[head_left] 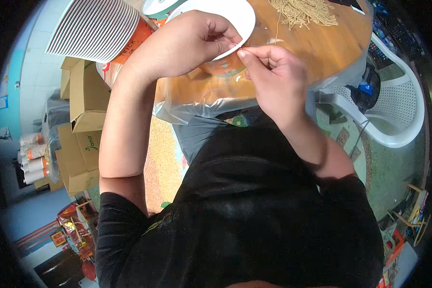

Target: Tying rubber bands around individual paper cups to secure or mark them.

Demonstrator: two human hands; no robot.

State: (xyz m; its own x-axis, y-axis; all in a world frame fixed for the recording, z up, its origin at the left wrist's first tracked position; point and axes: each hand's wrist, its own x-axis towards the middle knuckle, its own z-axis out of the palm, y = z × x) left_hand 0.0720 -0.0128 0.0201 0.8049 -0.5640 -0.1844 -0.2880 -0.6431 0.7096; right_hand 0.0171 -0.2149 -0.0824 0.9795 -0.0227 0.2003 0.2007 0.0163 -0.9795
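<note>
A white-rimmed paper bucket stands at the near edge of the wooden table, its mouth facing me. My left hand reaches across it from the left, thumb and forefinger closed together at the rim. Right beside those fingertips, my right hand is closed in a pinch on something tiny and dark reddish, too small to name. A thin tan strand runs from a heap of tan cords down to behind my right fingers. Whether that strand is in the pinch is hidden.
A tall stack of nested paper buckets, white-rimmed and orange, leans at the upper left. Open cardboard boxes stand below it. Clear plastic sheeting hangs over the edge of the wooden table. A white plastic chair is on the right.
</note>
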